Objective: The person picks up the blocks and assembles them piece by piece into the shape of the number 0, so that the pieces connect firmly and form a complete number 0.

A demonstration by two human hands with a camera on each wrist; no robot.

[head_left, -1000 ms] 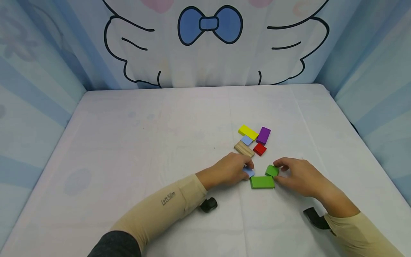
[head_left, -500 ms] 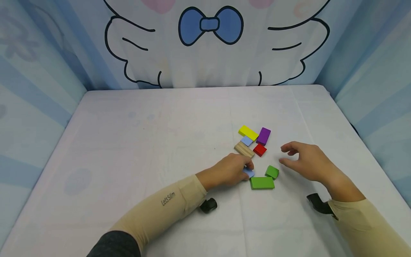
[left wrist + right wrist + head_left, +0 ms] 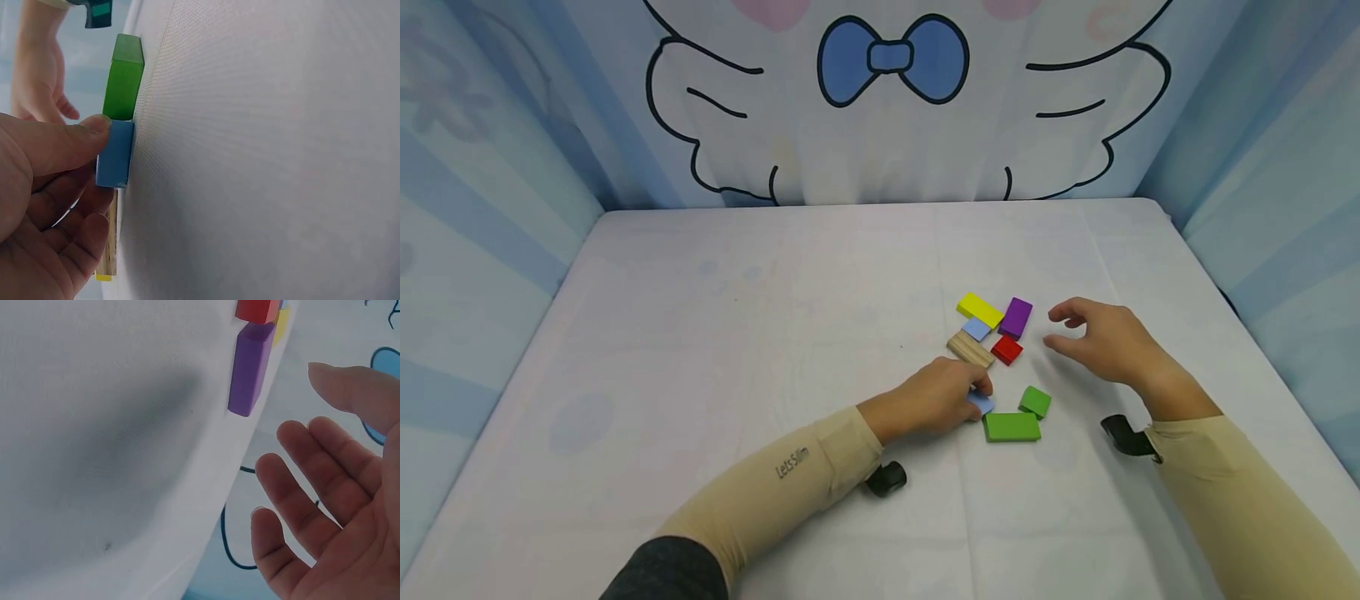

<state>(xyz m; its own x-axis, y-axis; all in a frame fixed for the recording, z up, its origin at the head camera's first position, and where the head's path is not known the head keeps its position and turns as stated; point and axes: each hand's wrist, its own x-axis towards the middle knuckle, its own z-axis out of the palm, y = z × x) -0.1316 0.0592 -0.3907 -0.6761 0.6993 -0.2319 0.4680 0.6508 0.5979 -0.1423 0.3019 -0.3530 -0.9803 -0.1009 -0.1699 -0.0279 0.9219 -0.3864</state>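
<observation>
My left hand (image 3: 934,395) pinches a light blue block (image 3: 115,154) between thumb and fingers, down at the table surface. Right against that block lies a long green block (image 3: 1012,427), with a smaller green block (image 3: 1035,402) touching its upper right corner. My right hand (image 3: 1105,337) hovers with relaxed fingers and holds nothing, to the right of the purple block (image 3: 1015,317) and the red block (image 3: 1007,349). In the right wrist view the purple block (image 3: 251,369) stands beyond the spread fingertips, below the red block.
Behind the left hand, a wood-coloured block (image 3: 971,348), a second light blue block (image 3: 977,328) and a yellow block (image 3: 980,310) form a group with the red and purple ones. A white cloth covers the table (image 3: 760,308); a printed curtain (image 3: 887,142) hangs behind.
My right hand has let go of the small green block and moved up and away, toward the purple block. The left hand stays on the light blue block.
</observation>
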